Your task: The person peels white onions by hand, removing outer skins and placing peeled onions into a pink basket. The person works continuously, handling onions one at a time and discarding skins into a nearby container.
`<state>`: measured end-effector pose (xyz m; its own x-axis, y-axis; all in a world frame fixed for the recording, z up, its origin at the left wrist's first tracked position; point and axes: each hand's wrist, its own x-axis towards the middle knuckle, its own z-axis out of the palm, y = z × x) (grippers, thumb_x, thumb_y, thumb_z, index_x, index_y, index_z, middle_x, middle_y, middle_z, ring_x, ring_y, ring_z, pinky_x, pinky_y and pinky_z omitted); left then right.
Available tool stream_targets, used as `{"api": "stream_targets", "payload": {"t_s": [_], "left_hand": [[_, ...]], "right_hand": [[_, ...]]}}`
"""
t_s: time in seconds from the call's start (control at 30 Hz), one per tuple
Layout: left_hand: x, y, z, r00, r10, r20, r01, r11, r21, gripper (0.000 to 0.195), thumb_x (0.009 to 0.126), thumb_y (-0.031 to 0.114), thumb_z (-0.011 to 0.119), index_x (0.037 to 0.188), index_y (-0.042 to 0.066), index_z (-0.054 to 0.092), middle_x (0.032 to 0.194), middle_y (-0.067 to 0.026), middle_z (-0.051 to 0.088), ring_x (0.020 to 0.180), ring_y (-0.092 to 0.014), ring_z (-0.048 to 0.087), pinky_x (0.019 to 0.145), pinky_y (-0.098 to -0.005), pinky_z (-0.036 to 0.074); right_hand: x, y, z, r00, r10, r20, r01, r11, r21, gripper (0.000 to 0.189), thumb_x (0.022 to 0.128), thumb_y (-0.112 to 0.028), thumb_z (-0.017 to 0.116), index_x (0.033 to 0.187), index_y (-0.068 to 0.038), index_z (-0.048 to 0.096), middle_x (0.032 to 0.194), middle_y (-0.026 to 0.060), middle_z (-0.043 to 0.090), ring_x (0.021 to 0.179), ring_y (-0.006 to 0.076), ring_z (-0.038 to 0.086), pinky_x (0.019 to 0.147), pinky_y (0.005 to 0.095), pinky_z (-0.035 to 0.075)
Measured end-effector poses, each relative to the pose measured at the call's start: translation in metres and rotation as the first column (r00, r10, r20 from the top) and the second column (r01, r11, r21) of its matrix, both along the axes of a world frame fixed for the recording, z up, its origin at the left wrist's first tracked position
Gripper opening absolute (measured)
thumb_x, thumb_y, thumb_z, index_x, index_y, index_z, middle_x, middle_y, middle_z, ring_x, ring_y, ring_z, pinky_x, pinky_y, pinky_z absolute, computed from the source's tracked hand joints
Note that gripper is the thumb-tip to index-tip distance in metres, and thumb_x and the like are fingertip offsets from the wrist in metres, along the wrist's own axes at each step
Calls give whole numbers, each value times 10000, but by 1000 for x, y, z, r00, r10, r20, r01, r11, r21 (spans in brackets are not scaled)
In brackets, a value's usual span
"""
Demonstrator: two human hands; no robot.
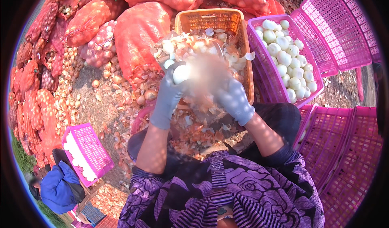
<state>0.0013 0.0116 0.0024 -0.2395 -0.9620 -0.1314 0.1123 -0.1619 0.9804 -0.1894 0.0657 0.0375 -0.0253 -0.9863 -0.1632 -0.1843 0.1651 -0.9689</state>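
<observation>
My left hand (173, 88), in a grey glove, is closed around a peeled white onion (181, 74) in front of my body. Close to its right is my right hand (232, 96), gloved too; a blurred patch covers its fingers, so what it holds cannot be told. Beneath both hands, an orange plastic crate (249, 76) carries a heap of onion skins (188, 47) with some onions among them. A thin curved edge, perhaps a blade, shows above the blur. To the right, peeled onions (284, 58) fill a purple plastic crate (318, 89).
Red mesh sacks of onions (141, 36) lie ahead and left, with loose unpeeled onions (150, 95) beside them. Stacked purple crates (331, 137) stand at my right. At lower left, a person in a blue jacket (59, 187) is beside a purple crate of white onions (91, 155).
</observation>
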Motion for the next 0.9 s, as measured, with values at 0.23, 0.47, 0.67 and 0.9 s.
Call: {"api": "stream_targets", "payload": {"t_s": [0.23,0.47,0.67,0.9], "left_hand": [[0,5,0,980,-175,97,183,980,-74,644,704,66,742,1300,13,503,1132,-98,618,1021,-192,627,876,-329,544],[-9,9,5,994,-90,60,90,996,2,638,686,62,741,1278,3,509,1122,-114,610,1016,-195,624,878,-324,549],[-16,13,3,974,-160,160,169,985,-45,637,706,74,729,1291,5,488,1126,-108,601,1045,-203,613,887,-331,548],[-10,6,-15,929,-152,-337,211,966,149,705,846,460,668,1326,-13,460,1175,-166,620,1027,-286,654,780,-374,589]], "right_hand": [[-13,-24,-48,977,-102,-187,34,941,-336,341,864,-123,644,1182,-11,594,807,113,666,656,162,645,658,313,525],[-12,-10,-19,973,-132,-191,63,942,-329,387,836,-178,693,1170,-6,599,833,122,693,718,240,681,710,356,549],[-21,-14,-41,966,-82,-244,-12,932,-361,325,819,-112,629,1133,-29,617,917,148,685,827,267,685,755,357,533],[-48,-15,-79,975,-193,-114,196,980,18,337,814,-74,579,1143,-1,576,861,106,654,754,186,654,683,324,514]]}}
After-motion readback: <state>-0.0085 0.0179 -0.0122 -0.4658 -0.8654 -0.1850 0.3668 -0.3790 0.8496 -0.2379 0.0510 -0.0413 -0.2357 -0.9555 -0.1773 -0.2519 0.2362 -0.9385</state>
